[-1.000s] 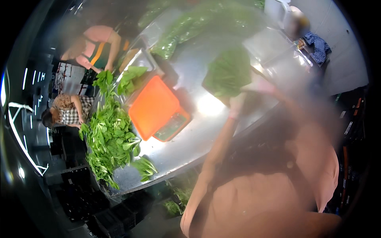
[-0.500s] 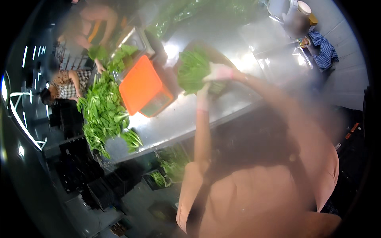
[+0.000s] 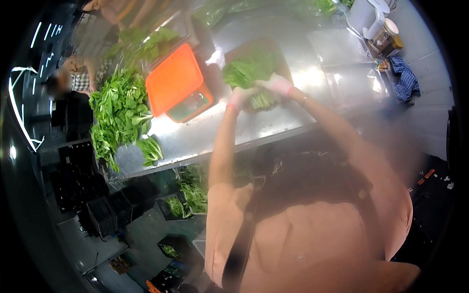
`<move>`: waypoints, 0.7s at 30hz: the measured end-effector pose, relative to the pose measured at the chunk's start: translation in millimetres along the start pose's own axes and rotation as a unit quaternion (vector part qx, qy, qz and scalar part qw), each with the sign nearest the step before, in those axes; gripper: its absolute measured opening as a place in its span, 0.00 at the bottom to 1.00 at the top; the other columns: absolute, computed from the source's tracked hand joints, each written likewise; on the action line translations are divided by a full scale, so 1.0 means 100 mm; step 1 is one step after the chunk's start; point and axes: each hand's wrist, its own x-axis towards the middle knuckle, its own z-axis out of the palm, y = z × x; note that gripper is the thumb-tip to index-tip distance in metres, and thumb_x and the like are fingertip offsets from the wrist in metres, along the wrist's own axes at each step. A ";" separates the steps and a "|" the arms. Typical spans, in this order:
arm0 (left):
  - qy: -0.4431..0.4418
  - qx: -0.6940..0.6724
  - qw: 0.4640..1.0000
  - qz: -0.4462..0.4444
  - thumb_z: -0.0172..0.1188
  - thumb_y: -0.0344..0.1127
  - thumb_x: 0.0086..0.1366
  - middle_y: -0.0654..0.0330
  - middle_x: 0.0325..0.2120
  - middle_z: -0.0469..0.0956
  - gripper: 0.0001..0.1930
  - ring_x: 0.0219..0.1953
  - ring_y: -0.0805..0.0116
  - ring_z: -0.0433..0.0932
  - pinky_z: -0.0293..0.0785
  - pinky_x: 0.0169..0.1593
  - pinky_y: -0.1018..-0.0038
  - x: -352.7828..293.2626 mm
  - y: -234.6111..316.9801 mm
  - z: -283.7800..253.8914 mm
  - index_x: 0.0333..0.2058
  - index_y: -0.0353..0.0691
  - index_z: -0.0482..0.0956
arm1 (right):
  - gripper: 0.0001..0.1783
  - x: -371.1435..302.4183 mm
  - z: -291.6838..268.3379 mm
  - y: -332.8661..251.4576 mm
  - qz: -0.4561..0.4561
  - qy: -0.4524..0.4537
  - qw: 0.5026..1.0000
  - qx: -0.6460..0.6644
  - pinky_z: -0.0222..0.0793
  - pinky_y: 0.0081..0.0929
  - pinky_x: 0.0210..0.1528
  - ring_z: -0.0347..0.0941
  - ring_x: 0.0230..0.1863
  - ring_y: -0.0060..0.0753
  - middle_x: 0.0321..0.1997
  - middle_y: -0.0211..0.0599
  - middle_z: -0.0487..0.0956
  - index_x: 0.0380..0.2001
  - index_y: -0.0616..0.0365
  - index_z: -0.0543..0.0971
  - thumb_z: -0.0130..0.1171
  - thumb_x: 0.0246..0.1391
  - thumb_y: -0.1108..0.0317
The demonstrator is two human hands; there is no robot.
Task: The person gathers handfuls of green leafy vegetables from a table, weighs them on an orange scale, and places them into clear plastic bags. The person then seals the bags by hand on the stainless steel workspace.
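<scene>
Both my hands, in whitish gloves with pink cuffs, are around a bunch of leafy greens (image 3: 246, 72) on a dark board (image 3: 282, 52) that rests on the metal table. My left hand (image 3: 239, 96) grips the bunch from the left side. Across its right side lies my right hand (image 3: 276, 85), closed on it near the stems. The leaves point away to the far left, and the pale stem ends stick out toward me between the hands. Haze on the lens blurs the fingertips.
An orange-lidded container (image 3: 175, 80) stands left of the board, beside a large pile of greens (image 3: 117, 107). A small loose bunch (image 3: 150, 149) lies near the table's front edge. Crates of greens (image 3: 175, 207) sit below. A white pitcher (image 3: 364, 17) and checked cloth (image 3: 404, 80) are far right. Co-workers stand far left.
My view has shifted a little. The bunch has turned so its stems point toward me, and my left hand has moved out to its left side while my right hand stays on its right.
</scene>
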 end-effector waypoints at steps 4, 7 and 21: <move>0.168 0.073 0.971 0.157 0.66 0.30 0.47 0.54 0.37 0.76 0.24 0.36 0.64 0.77 0.74 0.41 0.71 -0.02 -0.28 0.01 0.44 0.29 0.70 | 0.32 -0.09 -0.10 -0.22 0.044 -0.033 0.997 -0.061 0.64 0.28 0.48 0.71 0.46 0.38 0.46 0.43 0.75 0.50 0.59 0.71 0.52 0.49 0.45; 0.178 0.111 0.973 0.092 0.64 0.29 0.46 0.52 0.37 0.76 0.24 0.37 0.64 0.76 0.73 0.41 0.72 0.01 -0.18 0.12 0.44 0.27 0.71 | 0.30 -0.01 -0.07 -0.02 -0.001 -0.007 1.000 -0.022 0.66 0.26 0.47 0.72 0.44 0.34 0.43 0.43 0.77 0.48 0.61 0.72 0.53 0.50 0.47; -0.126 0.119 0.985 0.012 0.70 0.35 0.43 0.53 0.46 0.72 0.38 0.44 0.67 0.73 0.70 0.47 0.74 -0.11 0.57 -0.13 0.53 0.29 0.62 | 0.38 0.00 0.12 -0.08 0.186 -0.170 0.869 0.426 0.67 0.53 0.48 0.67 0.50 0.50 0.54 0.44 0.68 0.55 0.56 0.62 0.55 0.49 0.41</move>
